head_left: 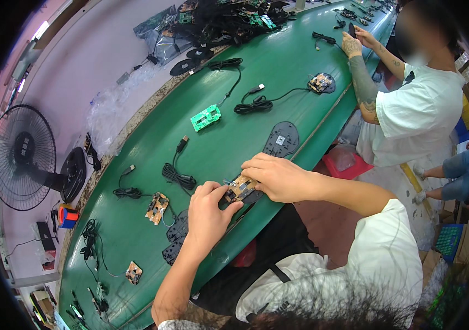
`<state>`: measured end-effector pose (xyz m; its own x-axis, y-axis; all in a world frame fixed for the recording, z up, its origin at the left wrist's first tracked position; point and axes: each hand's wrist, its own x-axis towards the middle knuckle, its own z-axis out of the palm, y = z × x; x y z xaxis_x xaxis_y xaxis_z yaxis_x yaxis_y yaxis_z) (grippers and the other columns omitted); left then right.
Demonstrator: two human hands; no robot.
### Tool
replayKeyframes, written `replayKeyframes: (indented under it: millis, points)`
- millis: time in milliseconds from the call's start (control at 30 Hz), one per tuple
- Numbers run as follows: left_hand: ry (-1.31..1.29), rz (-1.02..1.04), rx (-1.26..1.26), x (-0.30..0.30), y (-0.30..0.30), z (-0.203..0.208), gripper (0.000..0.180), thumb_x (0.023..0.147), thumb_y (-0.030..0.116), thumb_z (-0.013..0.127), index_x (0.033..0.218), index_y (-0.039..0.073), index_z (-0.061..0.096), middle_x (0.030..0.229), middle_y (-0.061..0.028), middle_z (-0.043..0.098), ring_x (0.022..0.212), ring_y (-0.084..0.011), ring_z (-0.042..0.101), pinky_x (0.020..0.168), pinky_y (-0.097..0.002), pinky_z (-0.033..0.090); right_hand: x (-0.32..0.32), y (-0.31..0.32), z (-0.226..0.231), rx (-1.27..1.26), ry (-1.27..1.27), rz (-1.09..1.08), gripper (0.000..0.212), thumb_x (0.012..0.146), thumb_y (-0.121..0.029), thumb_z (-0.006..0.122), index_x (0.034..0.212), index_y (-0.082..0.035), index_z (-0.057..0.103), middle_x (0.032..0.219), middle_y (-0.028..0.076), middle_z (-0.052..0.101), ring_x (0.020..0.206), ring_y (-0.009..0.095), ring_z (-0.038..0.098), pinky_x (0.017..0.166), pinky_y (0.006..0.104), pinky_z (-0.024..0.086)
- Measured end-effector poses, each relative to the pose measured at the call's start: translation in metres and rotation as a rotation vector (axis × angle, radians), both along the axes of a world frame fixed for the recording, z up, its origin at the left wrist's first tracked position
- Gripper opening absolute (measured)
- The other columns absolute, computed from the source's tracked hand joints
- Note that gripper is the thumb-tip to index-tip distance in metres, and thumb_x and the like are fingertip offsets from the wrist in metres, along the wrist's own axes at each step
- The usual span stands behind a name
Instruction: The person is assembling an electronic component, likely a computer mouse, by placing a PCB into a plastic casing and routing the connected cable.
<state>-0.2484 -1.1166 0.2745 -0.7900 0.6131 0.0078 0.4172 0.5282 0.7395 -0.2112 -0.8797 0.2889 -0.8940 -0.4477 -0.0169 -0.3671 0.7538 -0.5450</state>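
Note:
Between my two hands, a brown circuit board [241, 188] with small components rests over a black mouse base [253, 198] at the near edge of the green belt. My left hand [208, 213] pinches the board's left end with thumb and fingers. From the right, my right hand [279, 177] presses its bent fingers on the other end; its thumb is mostly hidden. A coiled black cable [178, 176] with a USB plug lies just beyond, running toward the board. Just past my right hand is another black mouse base [282, 139]. More black mouse shells [176, 236] lie left of my left hand.
Across the green belt [152, 148] lie a green circuit board [206, 117] and brown boards [157, 208] with coiled cables. Dark parts heap up [229, 22] at the far side. A fan [24, 154] stands left. A co-worker [416, 110] handles a dark part at the right.

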Motion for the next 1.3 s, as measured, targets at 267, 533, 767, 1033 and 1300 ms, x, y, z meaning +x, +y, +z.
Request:
replayKeyframes:
  millis: [267, 533, 767, 1033, 1300]
  points:
    - [-0.015, -0.005, 0.029, -0.001, -0.005, -0.003, 0.044, 0.072, 0.019, 0.090, 0.107, -0.002, 0.075, 0.106, -0.0137, 0.069, 0.098, -0.0328, 0.065, 0.088, -0.0418, 0.053, -0.005, -0.001, 0.013, 0.025, -0.087, 0.071, 0.041, 0.082, -0.001, 0.074, 0.122, 0.001, 0.065, 0.122, 0.014, 0.064, 0.117, 0.034, 0.060, 0.100, 0.0443, 0.049]
    - [-0.001, 0.002, 0.122, 0.002, -0.007, -0.011, 0.048, 0.071, 0.016, 0.091, 0.110, -0.003, 0.072, 0.109, -0.0145, 0.069, 0.101, -0.0338, 0.064, 0.090, -0.0424, 0.053, -0.001, 0.008, -0.004, -0.177, 0.017, 0.081, 0.045, 0.082, 0.000, 0.075, 0.126, -0.002, 0.064, 0.123, 0.013, 0.064, 0.116, 0.034, 0.061, 0.100, 0.0450, 0.050]
    - [-0.007, 0.021, 0.152, 0.006, -0.011, -0.018, 0.046, 0.071, 0.014, 0.091, 0.109, -0.004, 0.071, 0.109, -0.0149, 0.069, 0.101, -0.0345, 0.063, 0.090, -0.0427, 0.052, 0.004, 0.006, -0.023, -0.362, 0.036, 0.019, 0.038, 0.087, -0.003, 0.074, 0.123, -0.005, 0.065, 0.122, 0.011, 0.066, 0.115, 0.033, 0.063, 0.099, 0.0435, 0.050]
    - [-0.004, 0.031, 0.100, 0.005, -0.004, -0.018, 0.046, 0.071, 0.011, 0.090, 0.110, -0.005, 0.071, 0.113, -0.0151, 0.069, 0.105, -0.0335, 0.064, 0.093, -0.0417, 0.053, 0.002, 0.011, -0.026, -0.272, 0.087, 0.025, 0.038, 0.084, -0.003, 0.074, 0.121, -0.004, 0.064, 0.123, 0.011, 0.066, 0.116, 0.034, 0.064, 0.099, 0.0454, 0.050]
    - [-0.098, 0.024, 0.228, -0.009, -0.036, -0.059, 0.034, 0.069, 0.006, 0.087, 0.098, 0.000, 0.069, 0.096, -0.0148, 0.067, 0.090, -0.0316, 0.065, 0.082, -0.0425, 0.051, -0.014, -0.012, -0.038, -0.336, 0.106, 0.188, 0.028, 0.092, -0.008, 0.067, 0.119, -0.002, 0.060, 0.118, 0.016, 0.065, 0.112, 0.036, 0.063, 0.094, 0.0449, 0.053]
